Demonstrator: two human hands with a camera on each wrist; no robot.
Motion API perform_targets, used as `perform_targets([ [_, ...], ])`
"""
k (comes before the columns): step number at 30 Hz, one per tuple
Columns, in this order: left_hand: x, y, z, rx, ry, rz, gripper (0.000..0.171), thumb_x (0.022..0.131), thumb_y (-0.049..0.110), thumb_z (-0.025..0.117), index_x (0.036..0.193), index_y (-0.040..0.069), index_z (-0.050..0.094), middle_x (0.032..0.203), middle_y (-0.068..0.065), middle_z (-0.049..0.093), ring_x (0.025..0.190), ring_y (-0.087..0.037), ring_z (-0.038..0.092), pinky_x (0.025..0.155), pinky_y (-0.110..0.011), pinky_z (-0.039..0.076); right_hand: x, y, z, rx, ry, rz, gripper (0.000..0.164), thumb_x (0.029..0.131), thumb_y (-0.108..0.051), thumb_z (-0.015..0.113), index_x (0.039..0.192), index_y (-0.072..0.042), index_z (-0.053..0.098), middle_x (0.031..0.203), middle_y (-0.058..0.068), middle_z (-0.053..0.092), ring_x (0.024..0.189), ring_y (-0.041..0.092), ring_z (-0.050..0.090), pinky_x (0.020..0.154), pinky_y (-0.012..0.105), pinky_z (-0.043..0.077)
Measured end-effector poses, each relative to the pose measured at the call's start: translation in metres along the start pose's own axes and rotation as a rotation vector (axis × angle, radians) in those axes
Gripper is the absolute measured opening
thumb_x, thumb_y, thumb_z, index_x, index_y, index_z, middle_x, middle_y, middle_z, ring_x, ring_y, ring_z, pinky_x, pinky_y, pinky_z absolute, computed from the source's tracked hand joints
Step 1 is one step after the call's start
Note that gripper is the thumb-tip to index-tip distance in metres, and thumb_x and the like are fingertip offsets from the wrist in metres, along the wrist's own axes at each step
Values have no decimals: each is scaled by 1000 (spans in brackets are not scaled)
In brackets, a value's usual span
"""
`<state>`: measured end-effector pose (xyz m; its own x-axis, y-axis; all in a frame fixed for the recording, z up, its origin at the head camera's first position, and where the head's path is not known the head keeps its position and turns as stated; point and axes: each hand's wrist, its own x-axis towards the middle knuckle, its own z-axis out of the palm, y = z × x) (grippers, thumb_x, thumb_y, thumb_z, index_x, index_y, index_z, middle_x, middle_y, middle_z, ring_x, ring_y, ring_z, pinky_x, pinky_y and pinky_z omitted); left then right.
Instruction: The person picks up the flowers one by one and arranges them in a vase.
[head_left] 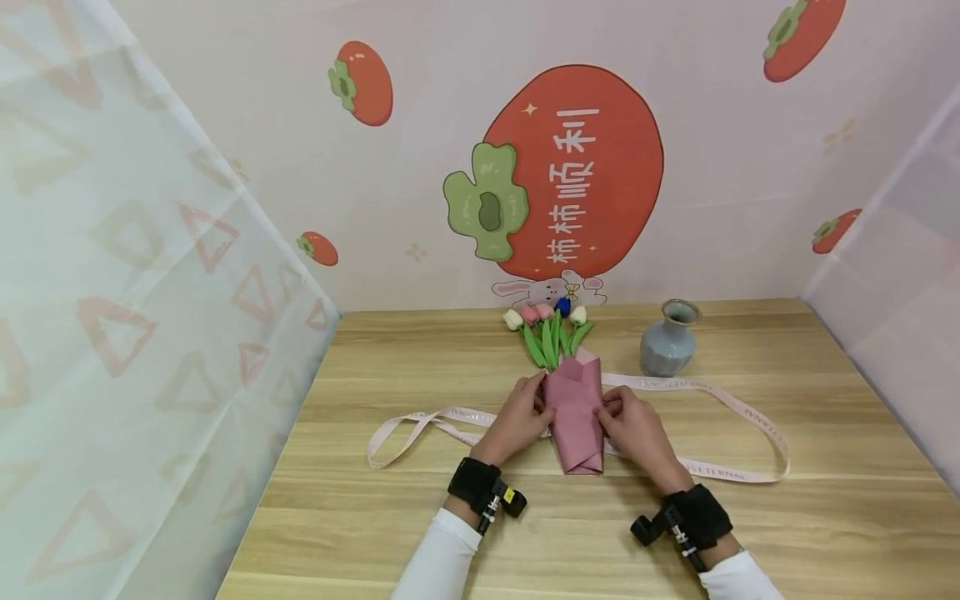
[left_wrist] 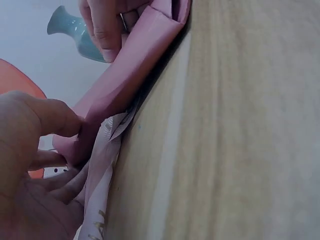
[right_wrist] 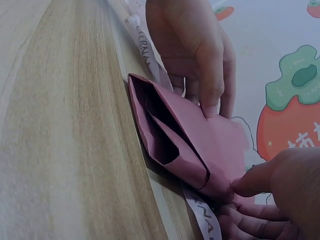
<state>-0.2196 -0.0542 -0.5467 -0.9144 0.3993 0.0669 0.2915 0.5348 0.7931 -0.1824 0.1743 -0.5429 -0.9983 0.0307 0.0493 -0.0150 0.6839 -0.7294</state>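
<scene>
A bouquet of artificial tulips (head_left: 551,333), in white, pink and blue with green leaves, lies on the table in pink wrapping paper (head_left: 576,417). My left hand (head_left: 519,421) pinches the wrap's left side with thumb and fingers. On the opposite side, my right hand (head_left: 633,427) grips the paper's edge between thumb and fingers. The right wrist view looks into the folded, open bottom end of the wrap (right_wrist: 165,135). A pale pink printed ribbon (head_left: 738,477) passes beneath the bouquet, its middle hidden by it; in the left wrist view the ribbon (left_wrist: 102,175) runs close by the left fingers.
A blue-grey ceramic vase (head_left: 667,342) stands behind the right hand, near the table's back edge. The ribbon's looped end (head_left: 375,446) lies to the left, and a wide loop spreads to the right. A persimmon-printed backdrop (head_left: 577,167) rises behind the wooden table (head_left: 360,533).
</scene>
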Motion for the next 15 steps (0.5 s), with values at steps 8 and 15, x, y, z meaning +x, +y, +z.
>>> perform_targets([
  [8, -10, 6, 7, 223, 147, 92, 51, 99, 16, 73, 146, 5, 57, 138, -13, 50, 125, -26, 51, 103, -38, 53, 2, 1, 1, 8, 20, -7, 35, 101, -18, 69, 128, 3, 64, 102, 15, 77, 85, 20, 71, 78, 34, 54],
  [15, -17, 11, 14, 317, 90, 168, 24, 98, 17, 75, 121, 10, 73, 124, -4, 60, 113, -19, 55, 97, -30, 51, 1, 1, 1, 18, 22, -17, 35, 101, -17, 67, 130, 3, 65, 103, 15, 76, 88, 23, 71, 81, 37, 54],
])
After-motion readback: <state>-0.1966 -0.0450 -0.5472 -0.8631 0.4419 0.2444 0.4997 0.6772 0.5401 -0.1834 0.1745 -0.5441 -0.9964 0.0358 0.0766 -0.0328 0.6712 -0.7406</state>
